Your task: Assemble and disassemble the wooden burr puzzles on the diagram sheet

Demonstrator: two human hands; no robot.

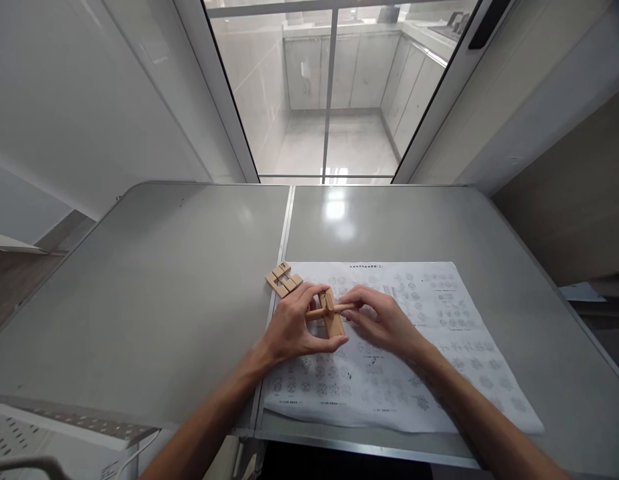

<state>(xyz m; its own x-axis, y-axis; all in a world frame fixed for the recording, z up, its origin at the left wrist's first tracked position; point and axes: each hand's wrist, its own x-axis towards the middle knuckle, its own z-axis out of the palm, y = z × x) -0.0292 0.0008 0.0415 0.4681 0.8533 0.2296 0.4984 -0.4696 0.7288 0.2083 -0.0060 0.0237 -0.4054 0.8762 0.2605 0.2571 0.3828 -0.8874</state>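
Between my two hands is a wooden piece (333, 324) made of a flat block with a thin rod across it, held just above the printed sheet. My left hand (295, 325) grips the block's two ends between thumb and fingers. The fingertips of my right hand (379, 316) pinch the right end of the wooden rod (343, 308). Several small wooden blocks (284, 279) lie together beyond my left hand, at the sheet's upper left corner.
A large printed paper sheet (479, 360) with small diagrams lies on the grey folding table (189, 287). The table's seam runs along the sheet's left side. Past the far edge stands a glass door (309, 133). A white perforated object (19, 433) is at the lower left.
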